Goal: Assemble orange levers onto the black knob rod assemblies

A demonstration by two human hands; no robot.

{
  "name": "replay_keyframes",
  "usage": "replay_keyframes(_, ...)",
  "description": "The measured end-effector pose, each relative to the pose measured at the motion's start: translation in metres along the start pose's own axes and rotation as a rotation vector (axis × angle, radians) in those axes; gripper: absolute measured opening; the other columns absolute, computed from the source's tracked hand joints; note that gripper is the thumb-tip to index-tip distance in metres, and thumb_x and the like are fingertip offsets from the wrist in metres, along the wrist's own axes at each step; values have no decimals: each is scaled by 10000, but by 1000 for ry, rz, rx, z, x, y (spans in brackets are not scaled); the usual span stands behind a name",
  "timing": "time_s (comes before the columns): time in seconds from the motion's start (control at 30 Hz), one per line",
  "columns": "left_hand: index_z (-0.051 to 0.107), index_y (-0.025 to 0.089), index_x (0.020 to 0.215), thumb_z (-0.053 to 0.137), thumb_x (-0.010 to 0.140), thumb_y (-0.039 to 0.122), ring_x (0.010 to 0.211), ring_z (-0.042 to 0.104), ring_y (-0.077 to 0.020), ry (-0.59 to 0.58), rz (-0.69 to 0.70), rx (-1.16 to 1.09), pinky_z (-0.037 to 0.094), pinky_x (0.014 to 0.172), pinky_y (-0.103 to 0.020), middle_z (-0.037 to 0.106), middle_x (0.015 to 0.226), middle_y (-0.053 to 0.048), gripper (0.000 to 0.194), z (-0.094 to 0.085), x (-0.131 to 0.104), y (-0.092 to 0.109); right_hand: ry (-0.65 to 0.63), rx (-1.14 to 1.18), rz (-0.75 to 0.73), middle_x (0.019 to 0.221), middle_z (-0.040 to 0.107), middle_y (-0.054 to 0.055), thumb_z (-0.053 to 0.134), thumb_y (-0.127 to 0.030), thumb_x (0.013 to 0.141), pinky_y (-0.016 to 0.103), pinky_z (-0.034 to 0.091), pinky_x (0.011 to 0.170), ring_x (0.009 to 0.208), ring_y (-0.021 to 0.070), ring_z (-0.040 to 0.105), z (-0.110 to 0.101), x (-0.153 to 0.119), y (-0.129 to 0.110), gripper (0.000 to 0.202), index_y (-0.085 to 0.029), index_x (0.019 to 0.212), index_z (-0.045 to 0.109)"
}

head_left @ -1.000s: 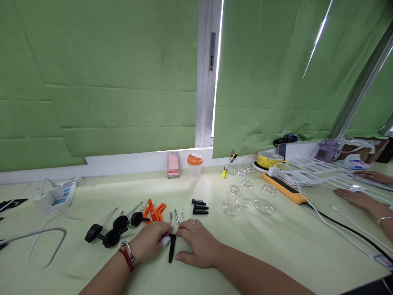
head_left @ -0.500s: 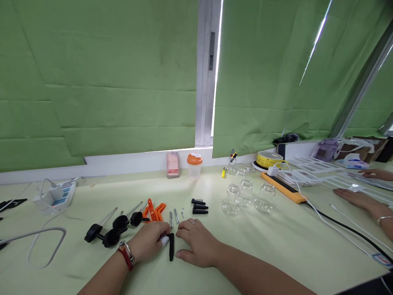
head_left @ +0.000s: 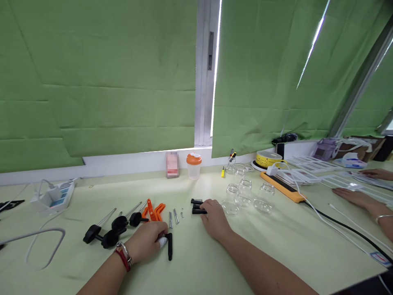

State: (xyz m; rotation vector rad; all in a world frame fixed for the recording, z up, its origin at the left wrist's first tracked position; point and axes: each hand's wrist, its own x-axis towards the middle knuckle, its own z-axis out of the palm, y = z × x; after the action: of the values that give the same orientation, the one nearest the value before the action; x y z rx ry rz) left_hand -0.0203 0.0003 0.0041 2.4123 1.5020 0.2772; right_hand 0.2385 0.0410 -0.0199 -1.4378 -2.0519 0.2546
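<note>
Bench: pale green flat top (head_left: 199, 270); far edge runs along the wall under the blinds.
Left hand: located toward the near edge (head_left: 146, 242); thumb and forefinger appear pinched on the upper end of a slim black plastic handle-shaped part (head_left: 170, 247). Fingertips partly hidden.
Handle-shaped part: lies on the near half of the bench, lower end pointing toward the near edge; no bolt visible in it.
Right hand: placed over the group of short black plastic cylinders (head_left: 197, 212), farther from the near edge than the left hand (head_left: 216, 220); fingers bent onto the group. Cannot tell whether a cylinder is clamped.
Short black cylinders: lie side by side; a coil spring (head_left: 198, 200) shows on the farthest one.
Silver metal bolts: two (head_left: 171, 220), loose, just beyond the left hand.
Small bright pieces: beside the bolts (head_left: 182, 212); too small to identify.
Orange plastic clamp-shaped pieces: loose (head_left: 150, 209), beyond the left hand toward the far edge.
Black round knobs with metal rods: grouped toward the left edge (head_left: 92, 234).
Done: parts set out, mostly grouped by kind.
Left: judged early stage; bolts, small bright pieces and orange pieces lie unjoined, and no finished unit is recognisable.
</note>
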Motion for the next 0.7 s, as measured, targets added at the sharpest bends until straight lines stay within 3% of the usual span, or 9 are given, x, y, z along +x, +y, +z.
replay_keyframes(0.53, 536, 210, 753, 474, 738, 138, 653, 527, -188, 66, -14, 0, 296, 584, -257, 581, 703, -7, 97, -4, 0, 6, -93, -2, 30, 1014, 640, 64, 547, -66, 744, 352, 419, 854, 947, 228, 555, 2, 1, 6, 286, -215, 945, 685)
replay_keyframes(0.7, 551, 206, 774, 467, 736, 117, 689, 545, -189, 82, 11, -19, 335, 611, -266, 610, 741, -13, 128, -3, 0, 8, -145, 29, -44, 1012, 646, 51, 531, -50, 752, 337, 420, 846, 939, 221, 555, 3, 0, 2, 313, -222, 949, 703)
